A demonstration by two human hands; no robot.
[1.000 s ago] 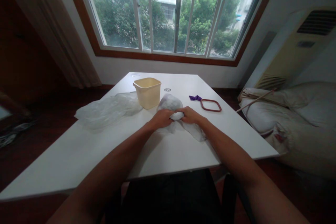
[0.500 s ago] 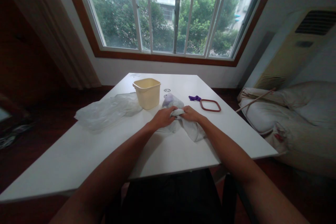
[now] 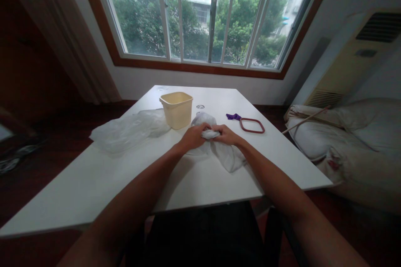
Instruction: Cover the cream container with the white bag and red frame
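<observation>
A whitish, thin plastic bag [image 3: 230,158] is bunched up at the middle of the table, its loose end spread toward me on the right. My left hand [image 3: 194,135] grips the gathered part from the left, fingers closed. From the right, my right hand [image 3: 227,134] pinches the same twisted portion, close against the left. Beyond the hands, a rounded, filled-looking part of the bag [image 3: 204,119] bulges up; its contents are too blurred to name. Just left of it stands an upright cream plastic bin [image 3: 178,112].
Another crumpled clear plastic bag [image 3: 131,131] lies left of the bin on the white table [image 3: 125,187]. To the right are a reddish-brown rounded frame [image 3: 252,125] and a purple cloth-like piece [image 3: 233,116]. Large stuffed sacks [image 3: 354,142] sit beyond the table's right edge.
Both hands stay on the bag and have shifted its gathered part slightly, with the fingers drawn closer together. The view has tilted a little; other things lie as before.
</observation>
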